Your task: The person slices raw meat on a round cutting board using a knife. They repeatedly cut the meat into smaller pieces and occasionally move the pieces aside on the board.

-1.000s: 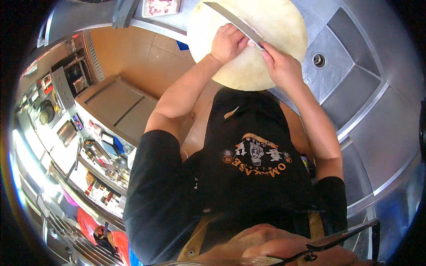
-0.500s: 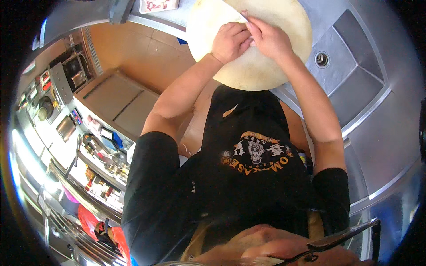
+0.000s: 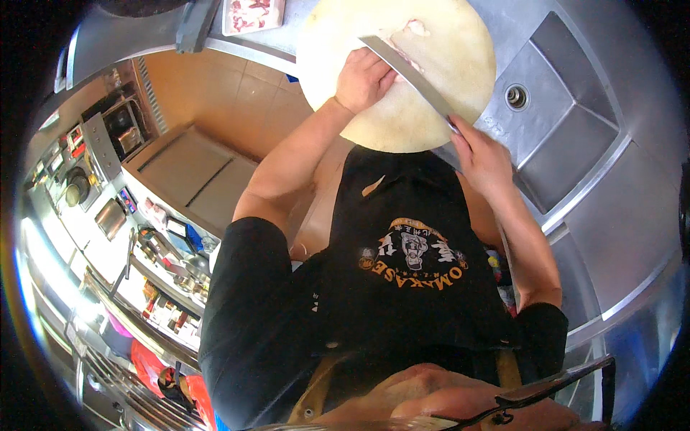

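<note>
A round pale-yellow chopping board point(image 3: 392, 129) fills the top middle of the view. My right hand point(image 3: 483, 159) is closed around the handle of a long knife point(image 3: 417, 79), whose blade slants up and left across the board. On the left of the blade, my left hand point(image 3: 363, 80) has its fingers curled down on a pale pink piece of meat point(image 3: 400, 77), mostly hidden under the hand and knife. A thin strip of meat shows along the blade's far side. Farther up lies a small pale scrap of meat point(image 3: 417, 28).
A white tray of cut raw meat point(image 3: 251, 16) stands left of the board. On the right is a steel sink point(image 3: 564, 118) with a round drain point(image 3: 517, 97). A low steel cabinet point(image 3: 190, 169) and a cluttered counter are at the left.
My right hand has drawn away from my left toward the lower right, and the knife now crosses the board in front of it. The small scrap at the far side has come into sight.
</note>
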{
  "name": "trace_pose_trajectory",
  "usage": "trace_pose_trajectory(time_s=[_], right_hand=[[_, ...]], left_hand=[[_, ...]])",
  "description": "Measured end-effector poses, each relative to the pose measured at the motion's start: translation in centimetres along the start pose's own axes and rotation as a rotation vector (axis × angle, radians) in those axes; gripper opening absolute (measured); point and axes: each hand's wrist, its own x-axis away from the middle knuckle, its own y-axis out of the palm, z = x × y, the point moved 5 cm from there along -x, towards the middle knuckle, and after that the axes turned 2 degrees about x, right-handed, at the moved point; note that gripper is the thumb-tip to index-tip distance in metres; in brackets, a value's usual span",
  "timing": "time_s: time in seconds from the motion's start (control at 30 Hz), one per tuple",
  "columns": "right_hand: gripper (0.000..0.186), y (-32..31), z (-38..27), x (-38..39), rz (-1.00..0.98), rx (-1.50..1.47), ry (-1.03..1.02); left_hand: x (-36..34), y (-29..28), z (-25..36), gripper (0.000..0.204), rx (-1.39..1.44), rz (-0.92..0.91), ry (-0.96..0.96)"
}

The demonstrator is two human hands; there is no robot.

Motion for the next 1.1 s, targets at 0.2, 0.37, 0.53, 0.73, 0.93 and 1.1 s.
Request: trace_pose_trajectory(time_s=[0.2,0.37,0.53,0.73,0.93,1.1], right_hand=[[0.038,3.0,-2.0,-7.6,0.022,-0.04,-0.046],[0.037,1.4,1.0,-0.4,0.047,-0.046,-0.032],[0.037,4.2,-3.3,-13.0,-0.043,-0.118,-0.033],[0.037,3.0,-2.3,-12.6,0.221,-0.216,-0.052],[0.041,0.9,2.4,-3.9,0.345,0.115,-0.103],[0.037,0.4,4.9,-4.5,0.442,0.268,-0.281]], left_hand=[[-0.6,0.6,-0.5,0.027,0.044,-0.062,-0.007],[-0.4,-0.8,-0.1,0.026,0.018,-0.036,0.001],[-0.4,0.3,0.0,0.023,0.105,-0.015,0.029],[0.0,-0.4,0.8,0.025,0.116,0.006,0.041],[0.3,-1.0,1.4,0.034,0.131,0.044,-0.028],[6.0,-4.3,2.5,0.042,-0.057,0.198,-0.297]])
